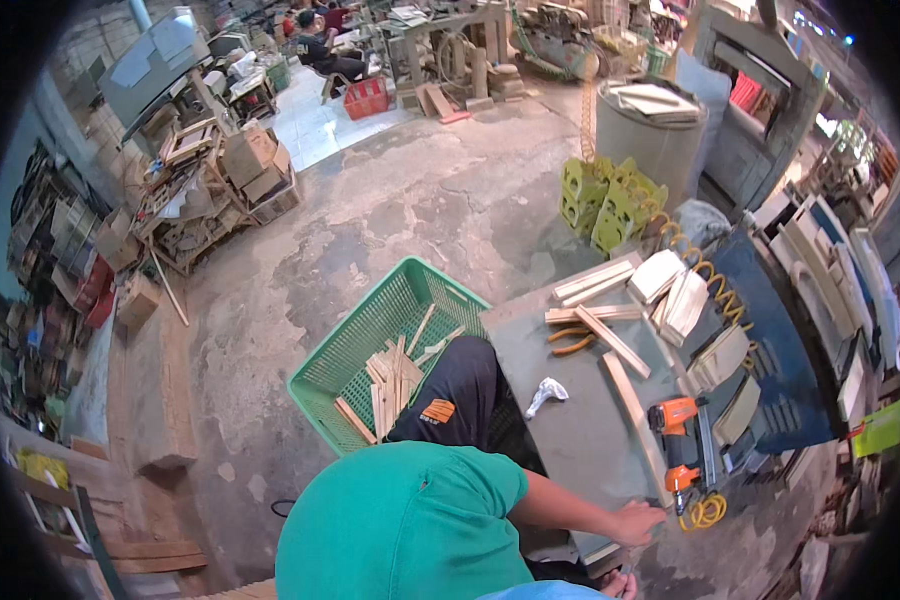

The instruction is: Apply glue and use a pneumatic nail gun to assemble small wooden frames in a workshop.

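My left arm, in a green sleeve, reaches right across the near end of a grey worktable [570, 430]. My left hand [634, 523] is at the table's near right corner, fingers closed; what lies under them is hidden. Just below it, my right hand [618, 584] shows only in part at the lower edge, fingertips pinched together around something too small to name. A long wooden strip [634, 425] lies ahead of my left hand. Beside the strip rests an orange nail gun [676, 415] with a coiled yellow hose [707, 512]. Orange-handled pliers [572, 341] and a crumpled white scrap [546, 395] lie farther up.
A green basket [315, 385] with wooden strips stands left of the table, by my knee. Wood pieces [685, 305] are piled at the table's far end. Beyond are yellow-green plastic parts [625, 205] and a large grey drum [645, 150]. A person [325, 50] sits far back.
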`<move>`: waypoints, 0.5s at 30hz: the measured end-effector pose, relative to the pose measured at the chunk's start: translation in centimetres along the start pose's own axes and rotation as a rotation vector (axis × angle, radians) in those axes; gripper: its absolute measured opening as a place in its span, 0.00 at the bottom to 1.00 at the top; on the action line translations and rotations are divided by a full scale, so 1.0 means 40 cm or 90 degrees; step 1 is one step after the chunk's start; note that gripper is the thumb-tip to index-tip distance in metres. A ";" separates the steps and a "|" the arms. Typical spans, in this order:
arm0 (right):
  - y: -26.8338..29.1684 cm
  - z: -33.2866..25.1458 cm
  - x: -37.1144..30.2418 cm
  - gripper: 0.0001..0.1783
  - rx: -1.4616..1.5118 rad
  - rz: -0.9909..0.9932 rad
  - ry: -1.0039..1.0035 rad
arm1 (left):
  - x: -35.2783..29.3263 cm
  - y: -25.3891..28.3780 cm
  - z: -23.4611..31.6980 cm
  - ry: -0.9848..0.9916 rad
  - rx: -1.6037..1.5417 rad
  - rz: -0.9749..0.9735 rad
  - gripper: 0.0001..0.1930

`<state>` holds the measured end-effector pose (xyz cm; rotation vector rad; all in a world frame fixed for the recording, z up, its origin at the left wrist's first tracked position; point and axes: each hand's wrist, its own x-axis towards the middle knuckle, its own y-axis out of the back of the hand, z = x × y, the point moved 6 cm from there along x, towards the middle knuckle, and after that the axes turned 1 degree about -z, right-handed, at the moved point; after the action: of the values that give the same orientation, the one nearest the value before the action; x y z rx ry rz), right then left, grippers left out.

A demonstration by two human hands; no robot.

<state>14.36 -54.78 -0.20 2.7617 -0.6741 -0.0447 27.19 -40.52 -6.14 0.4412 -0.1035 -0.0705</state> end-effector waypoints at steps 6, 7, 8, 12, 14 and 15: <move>-0.007 0.049 0.030 0.15 -0.002 -0.065 -0.069 | 0.008 0.022 -0.056 0.123 -0.159 -0.075 0.26; -0.006 0.044 0.033 0.16 -0.025 -0.090 -0.065 | 0.018 0.019 -0.063 0.129 -0.112 -0.127 0.25; -0.006 0.042 0.034 0.17 -0.048 -0.115 -0.060 | 0.024 0.014 -0.068 0.135 -0.065 -0.179 0.26; -0.003 0.025 0.002 0.17 -0.035 -0.066 -0.015 | -0.024 0.055 0.013 -0.163 0.129 -0.076 0.32; -0.008 0.028 0.000 0.18 -0.015 -0.047 0.016 | -0.085 0.042 -0.020 -0.282 0.281 -0.084 0.40; -0.001 0.027 0.004 0.18 -0.016 -0.043 0.020 | -0.101 0.048 -0.010 -0.287 0.279 -0.083 0.40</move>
<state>14.40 -55.11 -1.26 2.7536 -0.5694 -0.0250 23.33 -38.26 -6.03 0.8649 -0.5403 -0.2791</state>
